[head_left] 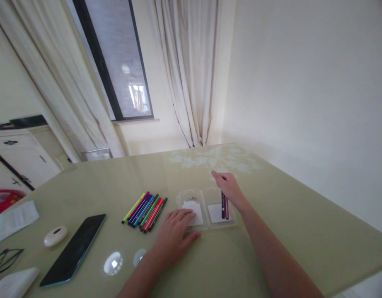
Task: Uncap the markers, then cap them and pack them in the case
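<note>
A clear plastic case (206, 227) lies opened flat on the table, with a white card (214, 213) in its right half and white paper (195, 209) in its left half. My left hand (174, 229) rests over the near left corner of the case, fingers spread and nothing in them. Two markers, a black one (223, 207) and a pink one (227, 211), stretch down from under my right hand (227, 184) across the right half. That hand is curled about their far ends; most of its fingertips are hidden. Left of the case, a row of coloured markers (144, 211) lies side by side.
A dark phone or tablet (74, 250), a white oval object (55, 236) and a cable (6, 260) occupy the left side of the table (271, 207). Two round shiny spots lie near the front. A wall (312, 103) borders the right edge; curtains (191, 74) hang behind.
</note>
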{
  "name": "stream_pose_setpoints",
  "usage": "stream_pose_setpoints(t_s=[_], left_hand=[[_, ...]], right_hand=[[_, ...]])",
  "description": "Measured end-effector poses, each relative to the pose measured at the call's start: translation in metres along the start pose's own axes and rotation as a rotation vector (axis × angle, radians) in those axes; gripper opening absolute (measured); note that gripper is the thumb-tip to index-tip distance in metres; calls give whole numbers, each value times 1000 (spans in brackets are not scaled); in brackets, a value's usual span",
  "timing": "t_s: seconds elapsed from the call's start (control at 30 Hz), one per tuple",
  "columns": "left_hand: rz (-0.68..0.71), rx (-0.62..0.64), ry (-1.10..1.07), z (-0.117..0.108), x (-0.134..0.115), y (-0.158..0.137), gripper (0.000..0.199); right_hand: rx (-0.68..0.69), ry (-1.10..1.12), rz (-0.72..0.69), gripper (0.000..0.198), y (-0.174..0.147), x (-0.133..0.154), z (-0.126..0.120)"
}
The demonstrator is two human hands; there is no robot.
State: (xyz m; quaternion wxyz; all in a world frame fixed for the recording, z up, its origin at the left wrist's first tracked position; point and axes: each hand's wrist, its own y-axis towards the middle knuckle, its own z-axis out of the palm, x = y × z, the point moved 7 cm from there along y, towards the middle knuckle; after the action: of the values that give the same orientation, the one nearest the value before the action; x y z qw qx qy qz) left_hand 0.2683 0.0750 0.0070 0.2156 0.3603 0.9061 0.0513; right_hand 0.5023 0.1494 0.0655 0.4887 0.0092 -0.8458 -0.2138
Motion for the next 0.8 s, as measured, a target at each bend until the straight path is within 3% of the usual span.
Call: stream_pose_setpoints(t_s=[0.07, 0.13, 0.3, 0.43, 0.5, 0.63, 0.7, 0.8], left_hand=[[-2, -16, -53, 0, -2, -1, 56], [-10, -67, -86, -2, -4, -1, 56], [-26, -246, 32, -9, 2, 1, 52], [-86, -287, 274, -8, 18, 2, 49], [-179, -278, 406, -12, 30, 1, 52], [-359, -186, 604, -24, 47, -5, 58], [-410, -121, 652, -27, 51, -7, 56], [-435, -80, 702, -30, 50, -10, 46]], right_hand=[[-122, 106, 62, 61, -4, 0, -1], [-152, 174, 94, 61, -13, 3, 14], [150, 276, 83, 57, -45, 21, 92], [268, 351, 113, 49, -58, 27, 116], [259, 224, 65, 43, -57, 28, 110], [196, -386, -143, 16, -51, 27, 90], [234, -562, -152, 26, -49, 18, 87], [287, -611, -112, 29, -44, 5, 83]])
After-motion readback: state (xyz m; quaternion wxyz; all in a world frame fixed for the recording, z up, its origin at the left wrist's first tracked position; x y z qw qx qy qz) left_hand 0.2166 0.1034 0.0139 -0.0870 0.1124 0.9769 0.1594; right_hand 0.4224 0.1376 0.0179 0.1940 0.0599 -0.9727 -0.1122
